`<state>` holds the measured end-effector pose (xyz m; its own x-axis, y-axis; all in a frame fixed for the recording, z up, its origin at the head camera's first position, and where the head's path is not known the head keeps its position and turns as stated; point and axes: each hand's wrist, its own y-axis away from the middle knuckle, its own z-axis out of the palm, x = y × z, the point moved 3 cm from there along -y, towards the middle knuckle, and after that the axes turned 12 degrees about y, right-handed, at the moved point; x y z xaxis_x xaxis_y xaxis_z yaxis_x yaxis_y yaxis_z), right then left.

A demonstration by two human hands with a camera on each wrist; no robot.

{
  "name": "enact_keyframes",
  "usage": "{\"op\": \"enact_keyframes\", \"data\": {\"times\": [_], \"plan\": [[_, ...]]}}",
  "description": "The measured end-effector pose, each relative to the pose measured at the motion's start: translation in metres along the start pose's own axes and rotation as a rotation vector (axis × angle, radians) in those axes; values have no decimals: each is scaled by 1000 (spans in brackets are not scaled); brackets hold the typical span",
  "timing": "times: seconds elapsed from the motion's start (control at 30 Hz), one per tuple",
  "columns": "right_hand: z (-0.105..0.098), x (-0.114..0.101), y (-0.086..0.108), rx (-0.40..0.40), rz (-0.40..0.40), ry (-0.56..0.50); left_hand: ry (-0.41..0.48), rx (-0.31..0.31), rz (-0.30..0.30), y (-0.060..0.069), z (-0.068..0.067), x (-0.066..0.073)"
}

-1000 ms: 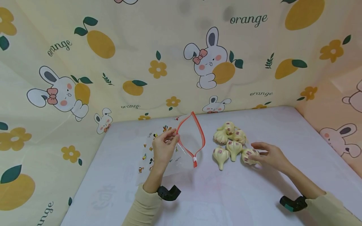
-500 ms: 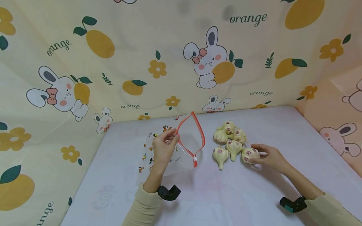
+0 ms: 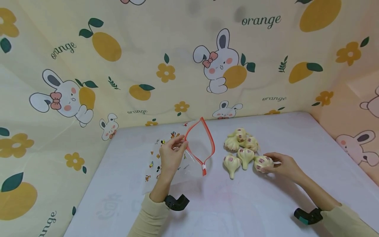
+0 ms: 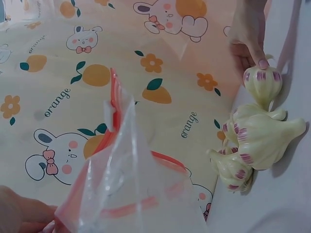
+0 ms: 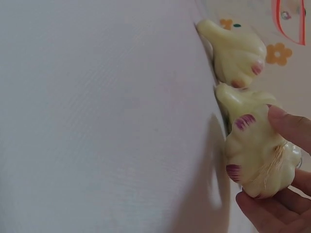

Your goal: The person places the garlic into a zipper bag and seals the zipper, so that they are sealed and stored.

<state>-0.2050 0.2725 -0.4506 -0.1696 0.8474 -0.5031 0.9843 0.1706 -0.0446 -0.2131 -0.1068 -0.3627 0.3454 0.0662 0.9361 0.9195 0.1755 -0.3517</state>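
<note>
My left hand (image 3: 172, 154) pinches the near edge of a clear zip bag (image 3: 189, 171) printed with small cartoon figures. The bag's red-orange zip rim (image 3: 212, 144) stands apart in a wide loop, with the slider at its lower end. To the right, my right hand (image 3: 285, 168) grips a garlic bulb (image 3: 262, 163) between thumb and fingers. In the right wrist view that garlic bulb (image 5: 257, 155) shows purple patches and dry root threads. Several other pale garlic bulbs (image 3: 245, 155) lie just left of it in a loose cluster.
A white cloth covers the table (image 3: 231, 210). Behind it and at both sides hangs a yellow curtain (image 3: 183, 39) printed with rabbits and oranges. One separate garlic bulb (image 3: 232, 163) lies nearest the bag's rim.
My right hand's fingers have settled round the rightmost garlic bulb, which has shifted very slightly. My left hand and the bag have stayed in place.
</note>
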Motion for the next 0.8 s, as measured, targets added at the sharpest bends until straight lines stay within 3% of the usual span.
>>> {"op": "enact_keyframes", "data": {"times": [0.4,0.8], "plan": [[-19,-10,5,50,-7,-26,10,5,-28,5,0,-3],[-36,-34,-5,85,-66,-84,23,15,9,0,2,1]]}}
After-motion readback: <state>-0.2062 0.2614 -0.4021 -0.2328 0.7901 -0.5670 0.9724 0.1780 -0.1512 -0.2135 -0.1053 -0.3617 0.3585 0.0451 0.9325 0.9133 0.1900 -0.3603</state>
